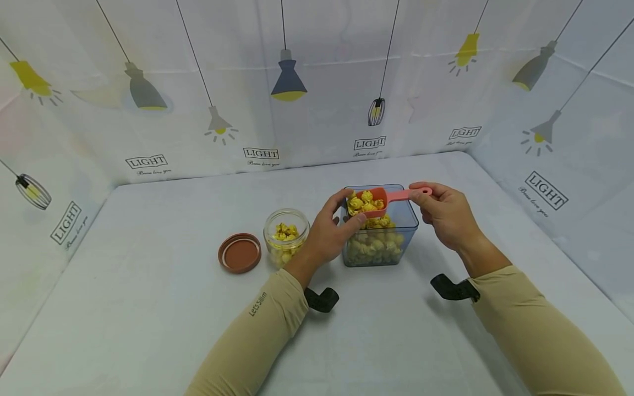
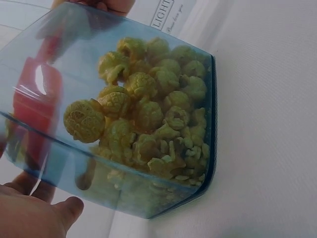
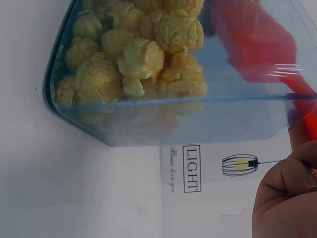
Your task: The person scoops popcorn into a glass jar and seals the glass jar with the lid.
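Observation:
A salmon-red scoop [image 1: 377,193] heaped with yellow popcorn [image 1: 363,202] is held over the mouth of a translucent blue container [image 1: 406,220]. My right hand [image 1: 448,215] pinches its handle between thumb and fingers. On the container's left side, my left hand [image 1: 328,234] has thumb and forefinger spread around the scoop's bowl, near the rim. From the left wrist, its fingers [image 2: 69,210] appear by the wall; exact contact is unclear. More popcorn [image 3: 143,57] fills the lower container, and the scoop [image 3: 262,44] shows through the wall.
Left of the container stands an open glass jar [image 1: 269,225] with popcorn inside, partly behind my left hand. A brown lid [image 1: 240,253] lies beside it on the white-covered table [image 1: 148,308]. A lamp-printed white cloth [image 1: 327,115] rises behind.

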Demonstrator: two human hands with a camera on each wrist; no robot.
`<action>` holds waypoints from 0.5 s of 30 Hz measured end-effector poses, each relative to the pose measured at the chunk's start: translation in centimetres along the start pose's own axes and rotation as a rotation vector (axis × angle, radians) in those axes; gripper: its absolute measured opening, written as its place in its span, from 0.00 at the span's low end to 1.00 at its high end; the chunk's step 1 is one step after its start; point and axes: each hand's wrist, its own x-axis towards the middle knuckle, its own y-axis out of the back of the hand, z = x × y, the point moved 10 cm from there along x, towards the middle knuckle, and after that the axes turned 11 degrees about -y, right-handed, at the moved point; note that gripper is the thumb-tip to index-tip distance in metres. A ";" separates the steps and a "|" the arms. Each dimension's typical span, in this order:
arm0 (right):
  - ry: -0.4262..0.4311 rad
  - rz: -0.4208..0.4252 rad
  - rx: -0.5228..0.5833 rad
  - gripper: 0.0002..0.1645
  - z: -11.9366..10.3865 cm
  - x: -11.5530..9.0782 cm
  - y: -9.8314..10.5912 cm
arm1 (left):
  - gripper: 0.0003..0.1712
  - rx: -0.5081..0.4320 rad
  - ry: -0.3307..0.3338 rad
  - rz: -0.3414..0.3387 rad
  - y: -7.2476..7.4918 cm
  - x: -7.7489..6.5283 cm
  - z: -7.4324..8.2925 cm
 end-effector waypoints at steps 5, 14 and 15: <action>-0.006 0.010 -0.017 0.08 0.1 0.0 0.1 | 0.37 -0.008 -0.013 -0.005 0.0 0.0 0.2; -0.006 0.004 0.050 0.06 0.3 -0.3 0.4 | 0.45 -0.030 0.010 0.015 0.1 0.0 -0.1; -0.005 0.000 0.064 0.06 0.3 -0.3 0.5 | 0.45 -0.031 0.013 0.015 0.1 0.0 -0.2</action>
